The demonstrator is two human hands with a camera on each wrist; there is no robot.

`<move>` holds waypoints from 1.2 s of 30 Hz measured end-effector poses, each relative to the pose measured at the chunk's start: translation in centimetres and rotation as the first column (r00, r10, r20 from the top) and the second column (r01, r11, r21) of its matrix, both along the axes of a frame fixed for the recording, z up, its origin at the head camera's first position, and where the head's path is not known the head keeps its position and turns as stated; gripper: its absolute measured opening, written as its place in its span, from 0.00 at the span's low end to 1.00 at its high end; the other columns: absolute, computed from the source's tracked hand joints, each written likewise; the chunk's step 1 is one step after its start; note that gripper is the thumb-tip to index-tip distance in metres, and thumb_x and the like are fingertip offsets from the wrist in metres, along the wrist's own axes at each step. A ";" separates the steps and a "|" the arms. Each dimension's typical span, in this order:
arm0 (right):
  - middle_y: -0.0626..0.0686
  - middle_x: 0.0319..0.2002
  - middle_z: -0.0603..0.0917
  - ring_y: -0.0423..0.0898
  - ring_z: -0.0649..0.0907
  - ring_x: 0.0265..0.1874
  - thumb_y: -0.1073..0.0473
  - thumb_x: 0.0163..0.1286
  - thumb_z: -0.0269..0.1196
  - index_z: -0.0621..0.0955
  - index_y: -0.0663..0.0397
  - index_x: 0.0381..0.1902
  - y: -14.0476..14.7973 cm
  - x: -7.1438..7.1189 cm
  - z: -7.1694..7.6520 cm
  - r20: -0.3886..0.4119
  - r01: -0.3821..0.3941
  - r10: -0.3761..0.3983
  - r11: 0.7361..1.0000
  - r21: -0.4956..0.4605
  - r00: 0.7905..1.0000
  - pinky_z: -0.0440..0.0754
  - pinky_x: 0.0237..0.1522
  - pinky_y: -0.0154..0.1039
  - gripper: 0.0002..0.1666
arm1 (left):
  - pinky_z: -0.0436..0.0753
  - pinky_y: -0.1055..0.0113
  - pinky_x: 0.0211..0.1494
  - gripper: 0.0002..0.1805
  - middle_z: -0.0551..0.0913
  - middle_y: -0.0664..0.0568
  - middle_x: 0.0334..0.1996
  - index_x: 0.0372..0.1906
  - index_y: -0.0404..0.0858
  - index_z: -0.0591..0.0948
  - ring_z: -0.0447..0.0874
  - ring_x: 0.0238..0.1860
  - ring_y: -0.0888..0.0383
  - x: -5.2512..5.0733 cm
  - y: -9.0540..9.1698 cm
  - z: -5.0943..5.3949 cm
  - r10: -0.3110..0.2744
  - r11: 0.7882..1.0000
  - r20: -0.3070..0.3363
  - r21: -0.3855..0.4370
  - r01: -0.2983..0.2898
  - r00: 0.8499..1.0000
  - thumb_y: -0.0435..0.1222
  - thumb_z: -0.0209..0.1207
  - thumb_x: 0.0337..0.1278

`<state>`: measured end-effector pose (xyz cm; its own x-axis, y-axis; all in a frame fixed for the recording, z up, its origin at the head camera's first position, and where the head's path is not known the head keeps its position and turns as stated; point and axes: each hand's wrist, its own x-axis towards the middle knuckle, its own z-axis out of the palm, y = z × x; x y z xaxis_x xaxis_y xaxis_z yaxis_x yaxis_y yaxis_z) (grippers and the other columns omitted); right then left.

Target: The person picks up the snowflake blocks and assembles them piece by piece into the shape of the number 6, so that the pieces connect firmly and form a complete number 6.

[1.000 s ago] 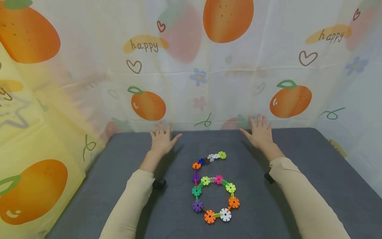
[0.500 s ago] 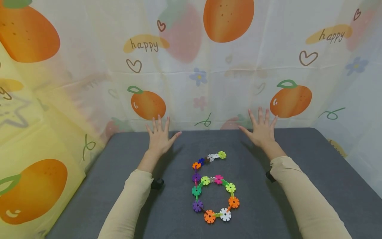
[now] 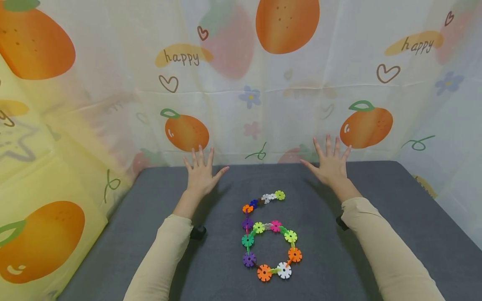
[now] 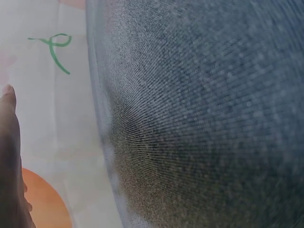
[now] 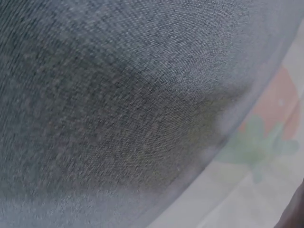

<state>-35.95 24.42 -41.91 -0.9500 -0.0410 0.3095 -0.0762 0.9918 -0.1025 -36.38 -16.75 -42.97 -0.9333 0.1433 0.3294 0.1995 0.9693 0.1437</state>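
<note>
Colourful notched flower-shaped discs are linked into a chain point(image 3: 247, 241) laid out like a figure 6 on the dark grey table. Its ring part lies nearer the camera, and its tail ends in a yellow-green disc point(image 3: 280, 195). Beyond the tail on the left, my left hand point(image 3: 200, 175) is raised with fingers spread and holds nothing. My right hand point(image 3: 331, 167) mirrors it on the right, fingers also spread, holding nothing. Both hands are apart from the chain. In the left wrist view only part of the left hand point(image 4: 9, 161) shows; the right wrist view catches a sliver of the right hand point(image 5: 293, 211).
The grey table point(image 3: 132, 234) ends at a straight far edge. Behind it hangs a white curtain point(image 3: 263, 121) printed with oranges, hearts and the word happy. A yellow-lit part of the cloth point(image 3: 34, 179) runs down the left side.
Over the first half second both hands lifted and their fingers stretched up and spread wider. Since then they have stayed almost still. The disc chain has not moved.
</note>
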 end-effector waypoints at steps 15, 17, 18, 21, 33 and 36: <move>0.69 0.70 0.63 0.68 0.65 0.68 0.38 0.73 0.52 0.65 0.59 0.71 -1.5 1.4 -0.9 0.119 -0.129 0.169 0.949 -0.289 0.978 0.63 0.65 0.69 0.39 | 0.39 0.31 0.74 0.46 0.47 0.36 0.78 0.78 0.45 0.51 0.42 0.78 0.35 0.7 2.6 0.1 -0.066 0.996 0.138 0.073 0.056 0.988 0.66 0.43 0.65; 0.69 0.58 0.76 0.65 0.78 0.53 0.46 0.74 0.56 0.75 0.64 0.60 -2.6 2.1 -1.3 0.148 -0.199 0.289 0.876 -0.440 0.946 0.78 0.52 0.60 0.29 | 0.45 0.33 0.75 0.42 0.55 0.37 0.76 0.76 0.43 0.56 0.49 0.77 0.36 1.0 4.0 0.2 -0.135 0.984 0.203 0.144 0.107 0.970 0.63 0.43 0.68; 0.67 0.52 0.81 0.62 0.82 0.45 0.48 0.73 0.57 0.79 0.64 0.54 -3.2 2.4 -1.5 0.165 -0.218 0.345 0.829 -0.514 0.924 0.82 0.44 0.56 0.25 | 0.49 0.33 0.75 0.39 0.59 0.38 0.75 0.75 0.42 0.59 0.53 0.76 0.37 1.2 4.6 0.2 -0.177 0.973 0.236 0.189 0.134 0.955 0.61 0.43 0.69; 0.62 0.38 0.86 0.54 0.84 0.29 0.50 0.71 0.61 0.83 0.60 0.47 -4.8 3.3 -2.0 0.228 -0.243 0.486 0.723 -0.646 0.844 0.83 0.28 0.45 0.19 | 0.64 0.40 0.72 0.30 0.72 0.40 0.67 0.69 0.39 0.70 0.68 0.69 0.41 1.7 6.5 0.1 -0.304 0.926 0.319 0.318 0.201 0.898 0.53 0.47 0.72; 0.66 0.29 0.85 0.53 0.86 0.24 0.68 0.66 0.63 0.79 0.67 0.36 -7.4 5.0 -2.4 0.139 -0.343 0.660 0.545 -0.765 0.738 0.86 0.27 0.42 0.05 | 0.83 0.69 0.39 0.16 0.87 0.47 0.40 0.46 0.36 0.87 0.81 0.35 0.61 2.5 10.2 -1.1 -0.556 0.728 0.494 0.677 0.106 0.669 0.44 0.58 0.67; 0.69 0.35 0.85 0.57 0.87 0.29 0.70 0.65 0.63 0.79 0.69 0.36 -7.6 5.2 -2.5 0.086 -0.353 0.675 0.485 -0.800 0.732 0.87 0.32 0.43 0.04 | 0.80 0.71 0.36 0.15 0.86 0.50 0.37 0.45 0.37 0.87 0.78 0.32 0.62 2.7 10.6 -1.1 -0.551 0.711 0.495 0.700 0.068 0.671 0.43 0.60 0.65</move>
<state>-30.72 16.84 -44.40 -0.8615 -0.4894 0.1351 -0.3465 0.3724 -0.8609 -33.71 -6.15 -44.03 -0.8599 0.4728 -0.1925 0.0934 0.5165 0.8512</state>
